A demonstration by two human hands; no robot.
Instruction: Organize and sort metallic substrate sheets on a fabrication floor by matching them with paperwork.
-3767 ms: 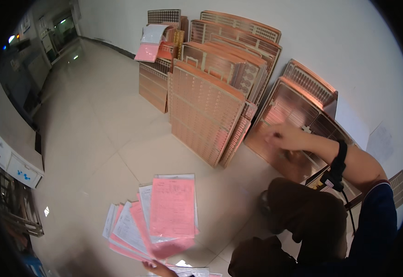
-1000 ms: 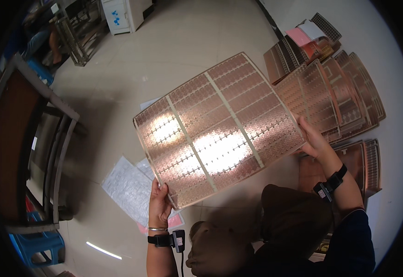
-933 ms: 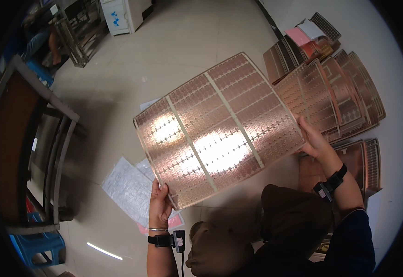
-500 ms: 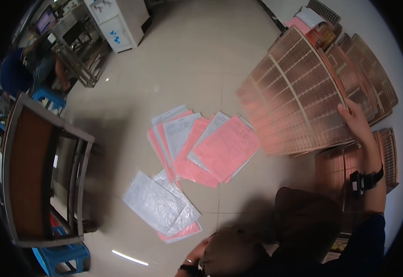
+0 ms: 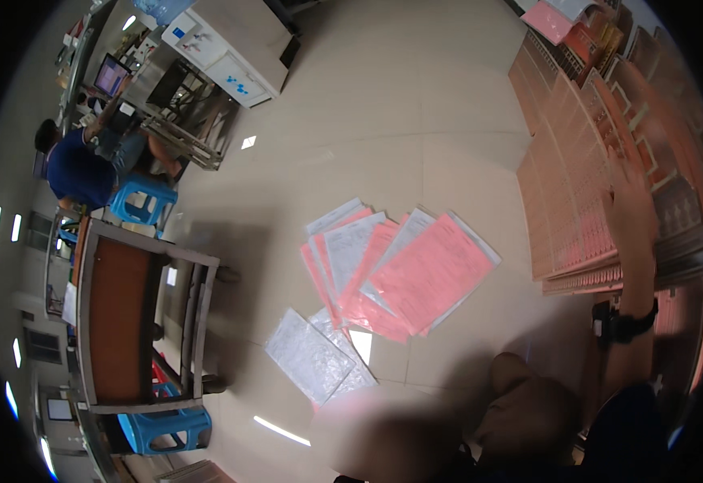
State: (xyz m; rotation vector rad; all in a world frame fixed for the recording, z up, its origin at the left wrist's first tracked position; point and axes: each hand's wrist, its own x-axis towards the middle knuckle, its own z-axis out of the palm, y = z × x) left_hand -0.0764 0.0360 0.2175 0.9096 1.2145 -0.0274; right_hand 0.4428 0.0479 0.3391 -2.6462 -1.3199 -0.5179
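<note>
My right hand [image 5: 632, 205], smeared by motion, is at the upper edges of a row of thin copper-coloured panels [image 5: 565, 173] with gridded patterns. They lean upright at the right, and the hand's blur hides whether the fingers grip one. A dark band circles my right wrist. At the lower edge, near my blurred knee, my left hand is hidden or too smeared to make out. On the tiled floor ahead lie overlapping pink sheets [image 5: 432, 278] and white sheets [image 5: 311, 354] in clear sleeves, away from both hands.
A brown-topped metal-framed table [image 5: 122, 322] stands at the left with a blue stool [image 5: 170, 431] below it. Beyond, a person in dark blue [image 5: 82, 169] sits on another blue stool [image 5: 144, 200]. A white water dispenser [image 5: 235, 64] stands farther back.
The panel my right hand held tilted out to the left is now back upright against the others. My left hand has blurred out of clear sight. The view has shifted, bringing more of the left side in.
</note>
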